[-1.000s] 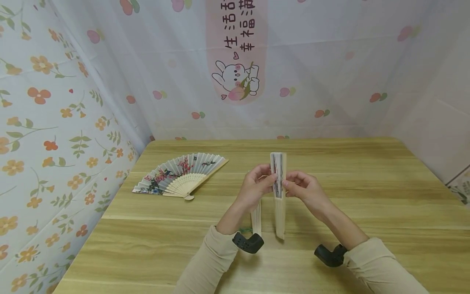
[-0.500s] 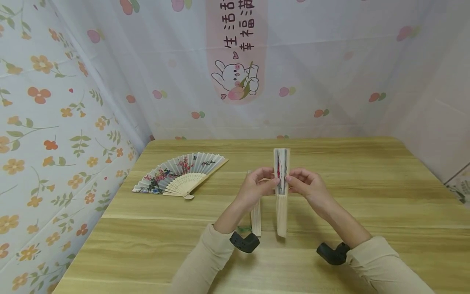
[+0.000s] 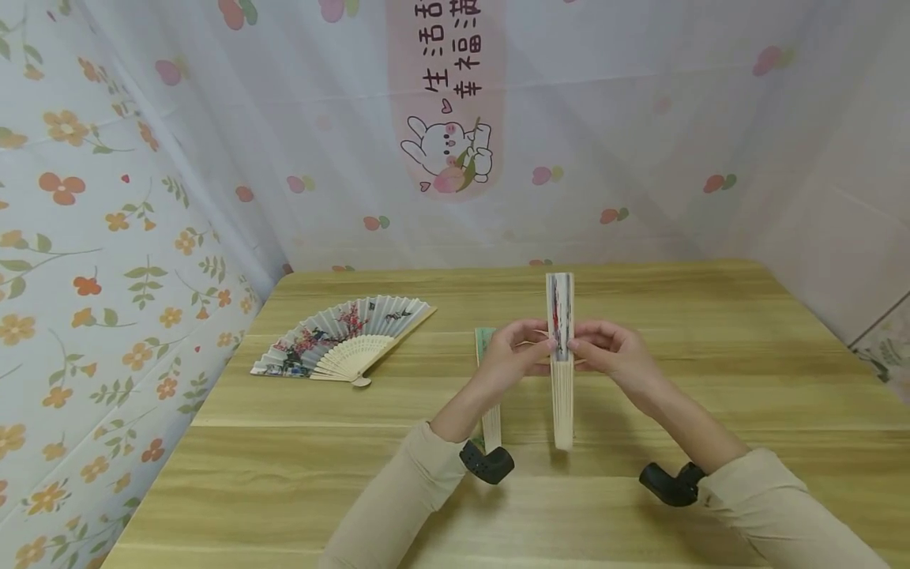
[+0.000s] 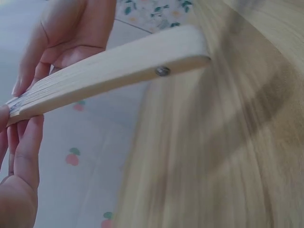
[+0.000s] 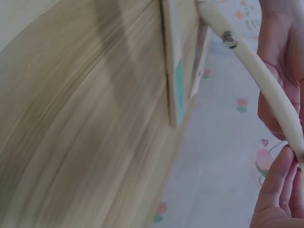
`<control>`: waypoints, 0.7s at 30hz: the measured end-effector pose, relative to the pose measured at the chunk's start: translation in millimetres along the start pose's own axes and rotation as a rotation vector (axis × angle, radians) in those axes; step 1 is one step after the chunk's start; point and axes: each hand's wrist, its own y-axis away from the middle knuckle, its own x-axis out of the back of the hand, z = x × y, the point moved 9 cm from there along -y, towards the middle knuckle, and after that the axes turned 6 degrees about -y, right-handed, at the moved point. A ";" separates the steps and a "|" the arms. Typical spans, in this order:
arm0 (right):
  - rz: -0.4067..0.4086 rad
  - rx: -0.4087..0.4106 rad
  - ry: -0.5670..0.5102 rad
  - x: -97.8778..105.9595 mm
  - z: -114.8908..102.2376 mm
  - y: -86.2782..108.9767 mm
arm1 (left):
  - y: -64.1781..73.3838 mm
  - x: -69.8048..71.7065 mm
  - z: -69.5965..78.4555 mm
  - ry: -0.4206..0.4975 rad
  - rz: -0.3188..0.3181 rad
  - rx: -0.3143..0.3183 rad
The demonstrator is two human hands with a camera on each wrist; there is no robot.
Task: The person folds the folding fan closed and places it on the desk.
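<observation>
Both hands hold a folded hand fan upright over the table, its pale ribs pointing down and its printed leaf up. My left hand pinches the leaf part from the left side, and my right hand pinches it from the right. A metal rivet shows near the fan's rib end in the left wrist view, where the folded fan crosses the frame. Partly hidden behind the left hand and wrist, a second folded fan with a green edge lies on the table.
An open fan with a blossom print is spread on the wooden table at the left. A patterned curtain hangs behind the table, and a floral one along its left side. Black wrist-worn pieces sit below both wrists.
Both hands have moved slightly right and up with the folded fan, which now shows its rib edges face-on. More of the green-edged fan is exposed. The head view has shifted a little.
</observation>
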 end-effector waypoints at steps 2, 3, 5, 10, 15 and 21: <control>-0.010 -0.020 0.035 5.0 2.7 0.5 | -4.6 -4.0 -4.7 0.011 0.007 0.026; -0.014 -0.031 0.054 7.9 4.1 0.8 | -7.0 -5.8 -8.1 0.013 0.015 0.047; -0.016 -0.063 0.077 14.4 8.0 0.7 | -11.9 -10.2 -15.7 0.018 0.023 0.089; -0.012 -0.151 0.120 30.8 20.7 -2.6 | -25.2 -18.8 -36.6 0.046 0.055 0.163; -0.017 -0.199 0.165 42.1 34.4 -9.1 | -36.0 -19.8 -56.6 0.028 0.126 0.213; -0.035 -0.236 0.211 49.4 45.8 -16.1 | -43.2 -21.6 -81.7 0.069 0.199 0.305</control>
